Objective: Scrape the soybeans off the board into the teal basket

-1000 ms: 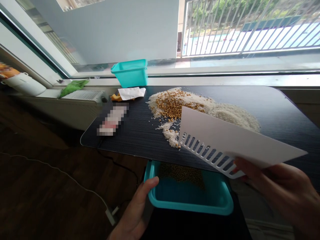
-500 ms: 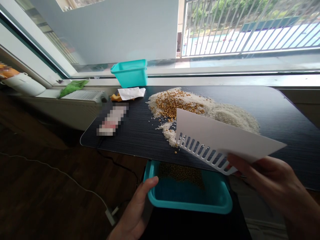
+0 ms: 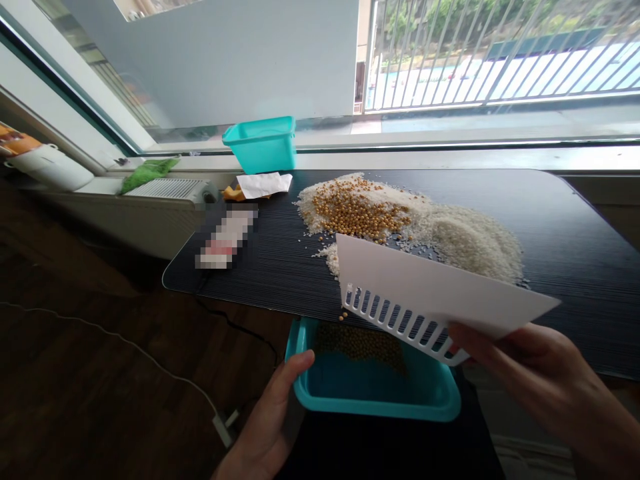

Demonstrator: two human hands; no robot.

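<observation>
White slotted scraper [image 3: 425, 283], one: shifted since the earlier frame toward 7 o'clock, now lower and nearer the close edge of the dark surface [image 3: 270, 263]; right hand [image 3: 545, 373] shifted with it.

Right hand: at the scraper's 4 o'clock; grip clamped on the scraper's lower right end, thumb on the near face.

Left hand [image 3: 270, 407]: at 8 o'clock of the near teal bin [image 3: 380, 409]; grip closed on the bin's left rim, thumb over the top, other fingers hidden.

Near teal bin: at the scraper's 7 o'clock, just below the surface's close edge; contains brown-yellow beans [image 3: 365, 343], gathered toward its 12 o'clock side.

Loose beans [image 3: 344, 315]: on the surface just below the scraper's left tip, at the bin's 11 o'clock.

Golden beans [image 3: 355, 210]: heaped over white grains at the scraper's 10 to 11 o'clock.

White grains [image 3: 475, 240]: broad mound, at the scraper's 1 o'clock and running left under the golden beans.

Second teal tub [image 3: 265, 157]: upright by the window, at the view's 11 o'clock.

White paper [image 3: 265, 185]: just before that tub, overlapping an orange-yellow item [image 3: 233, 193].
</observation>
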